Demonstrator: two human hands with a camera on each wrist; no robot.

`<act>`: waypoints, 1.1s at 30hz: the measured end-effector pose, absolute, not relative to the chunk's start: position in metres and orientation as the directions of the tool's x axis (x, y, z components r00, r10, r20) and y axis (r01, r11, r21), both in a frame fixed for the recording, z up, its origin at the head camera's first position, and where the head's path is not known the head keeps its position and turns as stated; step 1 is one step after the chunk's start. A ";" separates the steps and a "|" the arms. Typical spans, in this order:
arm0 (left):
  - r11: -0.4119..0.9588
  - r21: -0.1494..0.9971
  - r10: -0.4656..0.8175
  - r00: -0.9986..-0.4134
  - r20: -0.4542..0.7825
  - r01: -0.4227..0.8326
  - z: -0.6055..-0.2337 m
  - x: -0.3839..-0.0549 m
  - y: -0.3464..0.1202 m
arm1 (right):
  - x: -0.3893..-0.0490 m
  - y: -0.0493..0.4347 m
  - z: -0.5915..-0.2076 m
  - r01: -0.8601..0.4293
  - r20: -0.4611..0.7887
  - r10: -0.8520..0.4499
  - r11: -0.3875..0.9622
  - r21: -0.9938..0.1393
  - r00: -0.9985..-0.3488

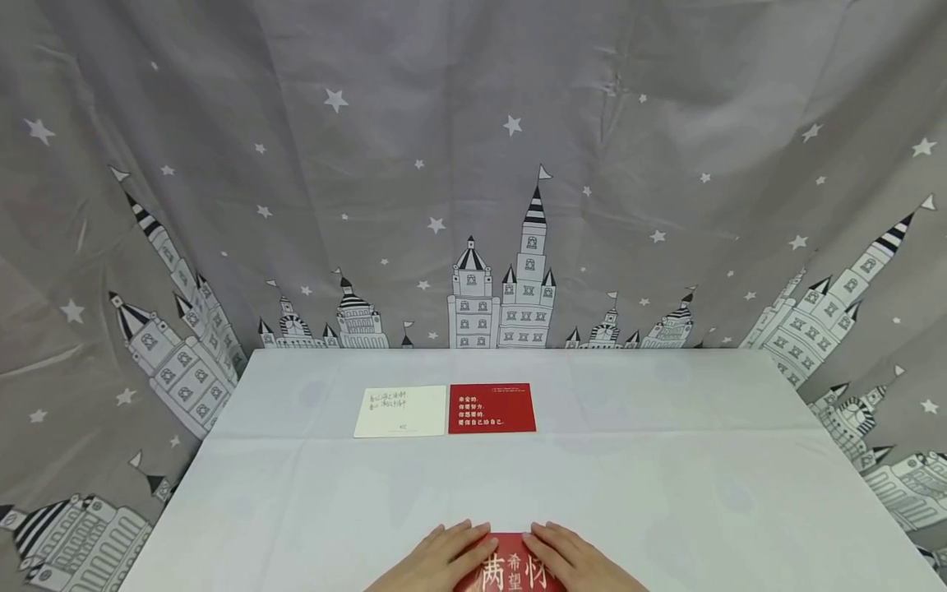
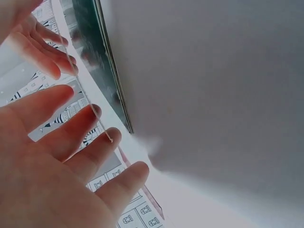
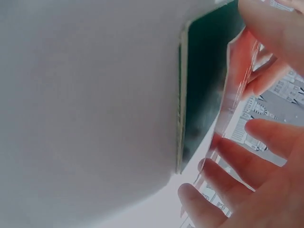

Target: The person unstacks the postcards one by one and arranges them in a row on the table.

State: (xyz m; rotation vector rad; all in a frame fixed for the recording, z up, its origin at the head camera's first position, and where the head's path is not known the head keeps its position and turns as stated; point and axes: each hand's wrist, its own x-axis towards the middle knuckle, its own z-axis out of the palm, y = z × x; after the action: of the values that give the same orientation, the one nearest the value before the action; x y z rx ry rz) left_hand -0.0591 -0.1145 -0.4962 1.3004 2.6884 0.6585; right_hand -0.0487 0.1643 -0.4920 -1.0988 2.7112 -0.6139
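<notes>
the red pack [image 1: 510, 544] is at 6 o'clock on the white table [image 1: 607, 493], running off the bottom of the head view. left hand [image 1: 447, 555] on its 9 o'clock side, right hand [image 1: 580, 559] at 3. both are loose, fingers fairly straight and spread, just resting on it, no clench. head cam only gets the red top: two big white characters, two small ones stacked between. the wrist cams catch what it misses: a dark green slab [image 3: 206, 71], flat and glossy with a pale layered edge, plus thin clear film [image 3: 237, 71] near the right hand. can't tell if the slab is part of the pack.

two flat rectangular cards further out, side by side: cream card [image 1: 400, 415] at 11 o'clock from the pack, dark handwriting on it, and red card [image 1: 491, 409] at 12, four bigger lines of white print. past those, also at 12, one wrinkled grey curtain [image 1: 414, 82] printed with stars [image 1: 514, 126] and castles [image 1: 527, 308].
</notes>
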 end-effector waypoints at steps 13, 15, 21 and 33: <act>0.529 0.338 0.768 -0.608 0.201 0.779 -0.492 -0.067 -0.114 | -0.054 0.170 -0.487 -0.662 0.083 -0.703 0.616 -0.427 -0.707; 0.525 0.326 0.767 -0.603 0.217 0.786 -0.492 -0.067 -0.113 | -0.054 0.172 -0.488 -0.671 0.095 -0.704 0.615 -0.414 -0.704; 0.534 0.393 0.750 -0.634 0.187 0.748 -0.487 -0.068 -0.110 | -0.056 0.174 -0.484 -0.642 0.051 -0.696 0.628 -0.439 -0.716; 0.561 0.504 0.721 -0.687 0.093 0.657 -0.474 -0.077 -0.099 | -0.064 0.179 -0.473 -0.550 -0.026 -0.645 0.671 -0.497 -0.764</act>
State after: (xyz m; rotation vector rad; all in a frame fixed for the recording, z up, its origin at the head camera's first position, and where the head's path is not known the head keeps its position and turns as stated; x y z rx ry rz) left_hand -0.0771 -0.0992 -0.4743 1.1817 2.6642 0.7813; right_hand -0.0637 0.1786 -0.4731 -0.9722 2.6856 -0.7012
